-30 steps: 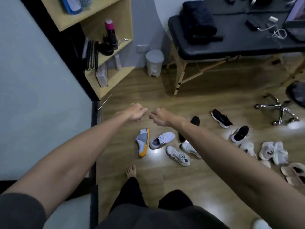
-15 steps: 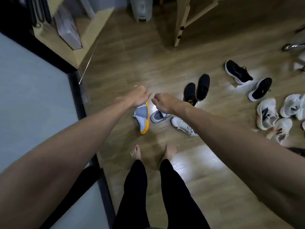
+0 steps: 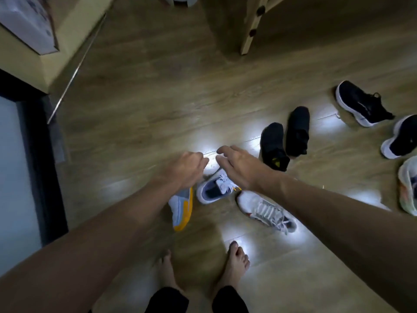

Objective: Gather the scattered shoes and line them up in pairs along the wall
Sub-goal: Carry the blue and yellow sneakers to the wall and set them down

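Hands [image 3: 212, 166] over half-hidden grey shoe [image 3: 214, 188]

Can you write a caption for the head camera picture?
Both hands reach down toward scattered sneakers on the wooden floor.

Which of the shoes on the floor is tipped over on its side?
The blue shoe with the orange sole, below the left hand. Its sole faces sideways, while the grey-blue sneaker beside it and the other shoes sit upright.

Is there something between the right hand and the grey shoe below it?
Nothing visible. The right hand hovers over the grey shoe, fingers spread, with no object between them. The left hand is beside it, over the yellow-soled shoe.
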A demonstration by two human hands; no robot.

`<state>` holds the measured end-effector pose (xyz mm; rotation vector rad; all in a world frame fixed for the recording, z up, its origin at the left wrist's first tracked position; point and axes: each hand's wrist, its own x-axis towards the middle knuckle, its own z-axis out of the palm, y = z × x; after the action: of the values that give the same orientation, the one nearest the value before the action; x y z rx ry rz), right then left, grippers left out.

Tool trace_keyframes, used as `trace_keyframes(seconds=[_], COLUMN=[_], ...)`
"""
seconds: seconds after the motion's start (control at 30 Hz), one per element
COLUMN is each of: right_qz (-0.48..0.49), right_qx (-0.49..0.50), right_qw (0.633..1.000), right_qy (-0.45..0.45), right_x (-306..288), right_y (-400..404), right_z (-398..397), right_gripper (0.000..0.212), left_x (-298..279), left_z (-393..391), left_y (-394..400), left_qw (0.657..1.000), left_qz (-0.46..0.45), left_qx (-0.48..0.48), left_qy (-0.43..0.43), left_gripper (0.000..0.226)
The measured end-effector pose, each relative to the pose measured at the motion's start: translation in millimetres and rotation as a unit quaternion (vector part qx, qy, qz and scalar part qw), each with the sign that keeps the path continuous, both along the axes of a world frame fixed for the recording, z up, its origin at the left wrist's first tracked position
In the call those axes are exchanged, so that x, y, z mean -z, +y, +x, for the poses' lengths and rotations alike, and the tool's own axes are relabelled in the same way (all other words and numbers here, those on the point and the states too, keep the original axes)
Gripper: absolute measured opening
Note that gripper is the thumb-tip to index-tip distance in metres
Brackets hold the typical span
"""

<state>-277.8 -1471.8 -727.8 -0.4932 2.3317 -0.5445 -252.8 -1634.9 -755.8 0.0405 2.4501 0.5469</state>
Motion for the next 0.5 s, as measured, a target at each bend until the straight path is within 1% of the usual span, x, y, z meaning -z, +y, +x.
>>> trace_keyframes(seconds=[0.07,0.17,0.23,0.3,0.4,0.5], right_qz=[0.001,0.005,-0.002,-0.017,-0.013,0.018], right_qx=[0.012,0.004,-0.018,-0.039,-0.101,-0.189], right_qw=[1.0,1.0,1.0,0.999,0.995,0.982], right_qy=[-0.014,-0.025,-0.021,-0.015,-0.007,-0.005], right_x=[36,90,121,148,182,208], right_y=[3,-1,-9,-21,-43,-68], right_z=[-11,-18,-15,-9,-6,-12], right_gripper=[0.037,0.036,0.035,0.034,0.036,0.052], left_x=[33,89,120,146,182,204], left_z=[-4,6,19,35,55,61], left_y=[1,6,14,19,20,17], left_qw=[1.0,1.0,0.999,0.996,0.99,0.979], left_qz=[-0.005,-0.021,0.006,0.029,0.008,0.016], left_qx=[0.007,0.021,0.051,0.081,0.14,0.202], left_qy=[0.017,0.01,0.007,-0.001,0.001,0.004], left_gripper=[0.03,0.022,0.019,0.022,0.026,0.017])
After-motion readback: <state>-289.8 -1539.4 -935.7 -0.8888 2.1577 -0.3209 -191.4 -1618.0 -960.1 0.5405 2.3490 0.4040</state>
